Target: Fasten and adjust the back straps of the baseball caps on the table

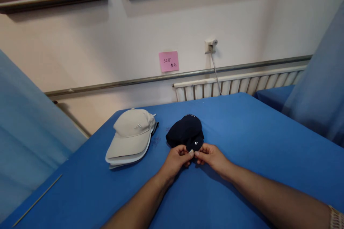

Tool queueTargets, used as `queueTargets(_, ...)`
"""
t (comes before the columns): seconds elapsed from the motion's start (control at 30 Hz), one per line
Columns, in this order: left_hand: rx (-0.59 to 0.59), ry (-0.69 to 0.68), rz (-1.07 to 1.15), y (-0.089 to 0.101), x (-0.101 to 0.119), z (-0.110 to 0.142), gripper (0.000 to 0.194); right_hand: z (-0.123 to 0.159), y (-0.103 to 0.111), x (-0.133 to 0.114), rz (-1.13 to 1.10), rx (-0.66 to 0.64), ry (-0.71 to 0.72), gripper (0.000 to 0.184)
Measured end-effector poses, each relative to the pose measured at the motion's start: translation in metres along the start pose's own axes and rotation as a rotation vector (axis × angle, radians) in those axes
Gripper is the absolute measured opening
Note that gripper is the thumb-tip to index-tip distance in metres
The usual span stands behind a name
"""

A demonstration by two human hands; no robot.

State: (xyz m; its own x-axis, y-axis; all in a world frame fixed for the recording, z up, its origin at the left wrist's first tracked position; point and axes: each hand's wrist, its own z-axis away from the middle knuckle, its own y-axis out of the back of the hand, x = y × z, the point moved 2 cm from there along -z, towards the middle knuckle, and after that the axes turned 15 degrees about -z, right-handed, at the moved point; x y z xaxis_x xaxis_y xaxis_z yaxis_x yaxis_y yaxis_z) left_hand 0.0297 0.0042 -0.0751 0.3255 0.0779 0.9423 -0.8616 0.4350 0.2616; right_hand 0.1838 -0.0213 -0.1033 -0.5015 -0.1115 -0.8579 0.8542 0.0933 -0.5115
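Observation:
A dark navy cap point(185, 128) rests on the blue-covered table, its near end between my two hands. My left hand point(177, 159) is closed in a pinch at the cap's near edge. A small whitish piece, too small to name, shows by the left thumb tip. From the other side my right hand point(211, 155) pinches the same edge, its thumb almost touching the left one. A small white mark shows on the dark fabric just above the fingers. To the left lies a stack of caps point(131, 128), a beige one on top with its brim towards me.
The blue table cover point(249, 132) spreads around the caps. A thin stick point(37, 200) lies near the left edge. Behind stand a radiator point(233, 85), a metal rail point(129, 83) and a plugged-in cord point(215, 73). Blue curtains point(24, 125) hang at both sides.

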Motion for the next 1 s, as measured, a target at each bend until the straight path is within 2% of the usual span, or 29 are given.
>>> queueTargets(0.3,-0.01,0.003,0.021,0.004,-0.003,-0.002,0.038,0.001,0.0,-0.002,-0.071,0.018,-0.003,0.035)
queueTargets(0.47,0.045,-0.003,-0.047,0.008,-0.003,-0.003,0.037,-0.001,0.01,-0.006,-0.355,0.115,-0.089,0.025)
queueTargets(0.6,0.135,-0.056,-0.164,0.011,-0.003,-0.004,0.038,-0.006,0.02,-0.008,-0.509,0.194,-0.155,0.017)
queueTargets(0.73,0.236,-0.113,-0.352,0.016,0.003,-0.001,0.033,-0.007,0.021,-0.009,-0.514,0.156,-0.155,0.014)
queueTargets(0.87,0.402,-0.197,-0.536,0.022,0.016,0.009,0.027,-0.007,0.021,-0.008,-0.49,0.14,-0.147,0.013)
queueTargets(1.0,0.54,-0.354,-0.761,0.022,0.025,0.018,0.021,-0.007,0.022,-0.008,-0.46,0.109,-0.161,0.016)
